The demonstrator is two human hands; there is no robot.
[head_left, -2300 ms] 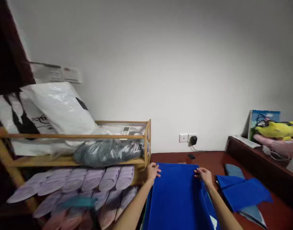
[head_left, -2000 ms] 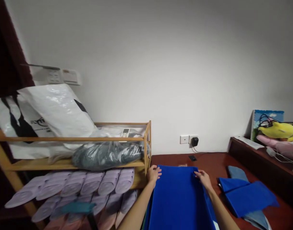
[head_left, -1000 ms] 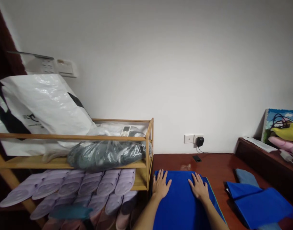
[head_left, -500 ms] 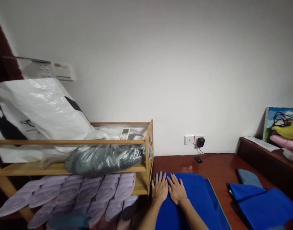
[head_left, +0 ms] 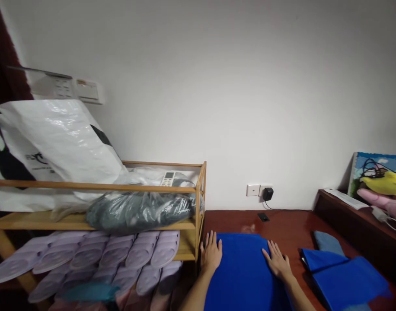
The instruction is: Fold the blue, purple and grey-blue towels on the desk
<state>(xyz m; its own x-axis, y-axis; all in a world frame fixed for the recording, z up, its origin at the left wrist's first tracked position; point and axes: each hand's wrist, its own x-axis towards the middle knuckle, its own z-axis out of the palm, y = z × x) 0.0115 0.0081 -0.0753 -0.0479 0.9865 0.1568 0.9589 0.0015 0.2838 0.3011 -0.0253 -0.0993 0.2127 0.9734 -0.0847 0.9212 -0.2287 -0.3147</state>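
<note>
A blue cloth lies flat on the dark red wooden tabletop, its lower part running out of view. My left hand rests on the cloth's left edge beside the wooden rack, fingers stretched out. Over on the right edge lies my right hand, palm down with the fingers spread. Neither hand grips anything. To the right sits another folded blue cloth, with a grey-blue fabric piece behind it.
A wooden rack stands left, holding lilac slippers, a plastic-wrapped dark bundle, a remote control and a large white bag. A black plug sits in the wall socket. A raised ledge borders the right.
My right hand has slid right across the blue cloth to its right edge, while my left hand stays near the left edge. The flap visible at the right is now covered or lined up.
</note>
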